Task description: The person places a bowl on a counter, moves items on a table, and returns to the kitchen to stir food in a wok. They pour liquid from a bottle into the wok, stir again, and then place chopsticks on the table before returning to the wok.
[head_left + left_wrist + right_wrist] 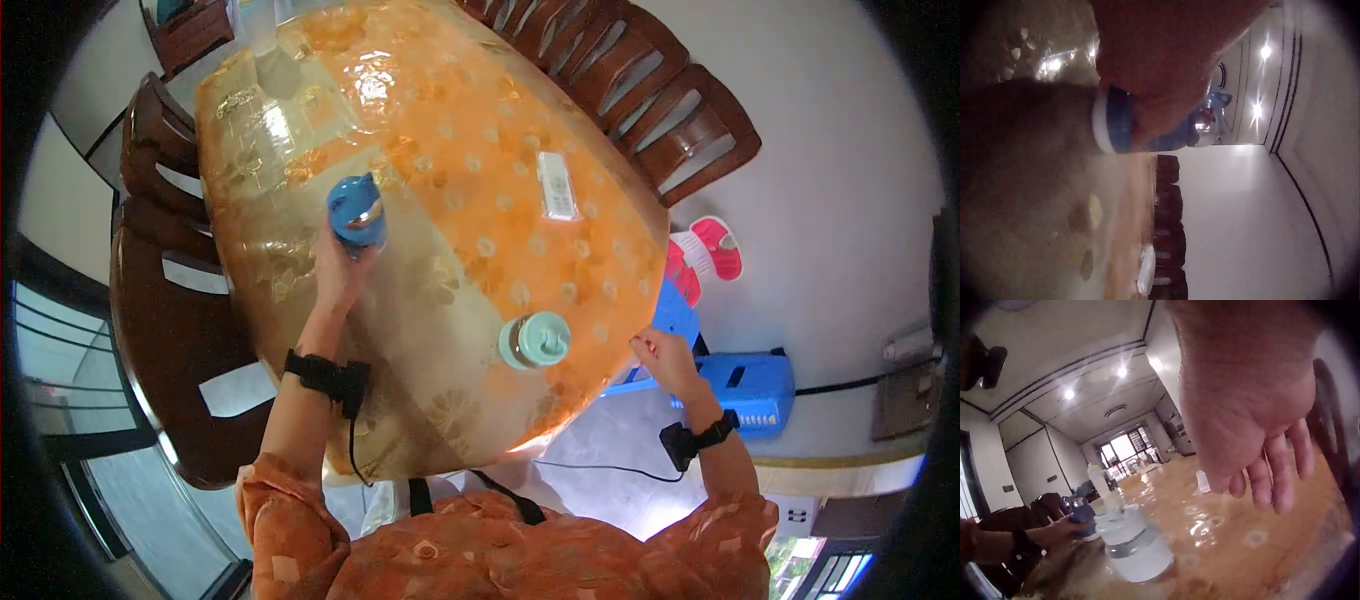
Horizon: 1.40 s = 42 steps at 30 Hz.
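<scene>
My left hand [345, 270] grips a blue bottle [357, 212] at the left part of the table; in the left wrist view its fingers wrap round the blue body [1119, 122], above a white base. At the table's right edge is my right hand [668, 362], holding nothing, its fingers loosely bent in the right wrist view. Between the hands stands a mint-green lidded cup [543, 339], nearer the right hand and apart from it; the right wrist view shows its clear band and pale lower body [1141, 556].
A white flat object [557, 186] lies farther back on the patterned table [430, 130]. Dark wooden chairs [180, 340] line the left side and back right [690, 140]. A blue plastic stool [750, 390] and pink slippers [715, 248] are on the floor at right.
</scene>
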### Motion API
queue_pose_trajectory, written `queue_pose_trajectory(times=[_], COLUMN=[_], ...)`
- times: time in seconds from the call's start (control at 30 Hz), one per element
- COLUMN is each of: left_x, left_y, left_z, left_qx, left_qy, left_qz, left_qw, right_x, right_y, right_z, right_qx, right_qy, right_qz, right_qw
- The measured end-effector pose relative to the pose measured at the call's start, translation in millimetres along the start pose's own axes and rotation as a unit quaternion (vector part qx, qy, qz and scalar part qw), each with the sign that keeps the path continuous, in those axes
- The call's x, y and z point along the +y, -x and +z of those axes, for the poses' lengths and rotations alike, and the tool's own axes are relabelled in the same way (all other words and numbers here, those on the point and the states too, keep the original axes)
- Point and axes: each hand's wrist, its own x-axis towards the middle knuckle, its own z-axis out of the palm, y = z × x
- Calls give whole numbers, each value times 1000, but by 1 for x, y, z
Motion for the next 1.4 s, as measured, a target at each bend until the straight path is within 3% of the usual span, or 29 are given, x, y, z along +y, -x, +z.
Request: queue_pose_trajectory(times=[0.13,0.17,0.23,0.3,0.33,0.37,0.4,0.47,0.5,0.53,0.6,0.67,0.77,0.87,0.93,0.97,1.0,1.03,1.07,1.13,1.17,1.27,1.33,1.4], left_x=[10,15,24,31,33,34,35,40,44,52,67,70,72,95,110,120,121,115,111,112,111,96,96,95], left_y=[-3,-4,-7,-10,-10,-9,-7,-5,-5,-4,-5,-5,0,13,27,32,40,48,54,58,60,77,87,99], left_z=[40,50,70,86,94,104,113,127,130,131,127,115,95,90,95,101,109,117,121,125,125,118,112,104], left_qx=[-36,-52,-53,-114,-111,-135,-155,-167,-186,-179,-217,-207,-187,-163,-202,-234,-223,-241,-259,-254,-260,-239,-231,-219], left_qy=[6,-42,-94,-53,-62,9,83,99,114,114,66,61,25,-39,-132,-192,-194,-237,-280,-314,-340,-382,-397,-407], left_qz=[-22,-32,-47,-129,-137,-142,-146,-173,-193,-197,-255,-248,-242,-248,-216,-171,-181,-93,-3,12,33,15,-16,-47], left_qw=[999,997,993,984,982,981,973,966,957,957,940,945,952,954,946,938,938,936,925,915,903,893,888,886], right_x=[6,15,27,15,13,12,2,-14,-19,-23,-26,-18,19,34,43,39,22,4,-13,-48,-65,-91,-101,-99], right_y=[-67,-89,-142,-189,-216,-241,-257,-277,-284,-287,-287,-293,-306,-286,-266,-256,-240,-229,-226,-222,-220,-221,-222,-232], right_z=[-22,-19,-11,-11,3,17,20,32,42,47,44,44,44,20,17,16,11,13,21,36,45,67,66,32], right_qx=[-7,-12,-22,-41,-13,16,1,-20,22,63,55,51,43,-17,-75,-84,-165,-245,-251,-292,-295,-289,-169,-28], right_qy=[-18,-15,-149,-132,-82,-29,-56,-81,-2,77,70,62,2,-82,-101,-102,-102,-101,-102,-154,-154,-154,-75,-116], right_qz=[-58,-66,-91,-84,-94,-104,-130,-164,-162,-159,-162,-167,-225,-254,-412,-421,-414,-406,-417,-472,-479,-502,-559,-595], right_qw=[998,998,984,987,992,994,990,983,987,982,983,983,973,964,903,898,889,875,868,817,812,801,809,795])
